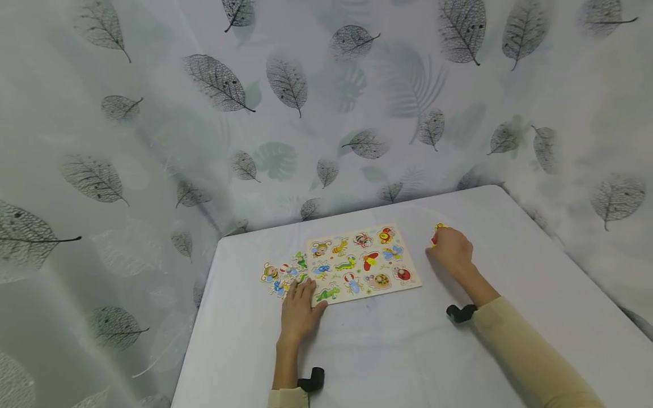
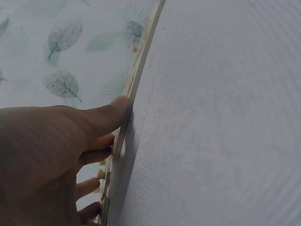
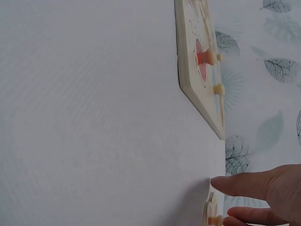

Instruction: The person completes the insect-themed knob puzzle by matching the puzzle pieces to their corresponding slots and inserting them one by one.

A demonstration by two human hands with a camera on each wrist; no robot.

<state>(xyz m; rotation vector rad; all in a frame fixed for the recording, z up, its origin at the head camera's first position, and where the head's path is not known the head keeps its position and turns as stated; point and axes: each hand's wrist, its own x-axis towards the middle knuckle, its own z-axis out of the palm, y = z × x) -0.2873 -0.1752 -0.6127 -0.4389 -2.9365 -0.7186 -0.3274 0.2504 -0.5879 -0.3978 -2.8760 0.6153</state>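
A wooden insect puzzle board [image 1: 336, 272] lies flat on the table, printed with several insects. My left hand [image 1: 298, 311] rests at its near left corner. In the left wrist view its thumb [image 2: 115, 115] presses the board's edge [image 2: 136, 75], and the other fingers reach over loose puzzle pieces [image 1: 270, 272]. To the right of the board, my right hand [image 1: 453, 248] is low over a red and yellow puzzle piece [image 1: 440, 226], partly hidden by the hand. The right wrist view shows a fingertip right at this piece's wooden knob [image 3: 216, 220], with the thumb apart from it.
A white cloth covers the table [image 1: 377, 351]. Behind and to the sides hangs a curtain [image 1: 326, 113] printed with leaves. Wooden knobs [image 3: 209, 57] stand up from the board. A black wrist mount [image 1: 461, 313] is on the right wrist, another [image 1: 312, 379] on the left.
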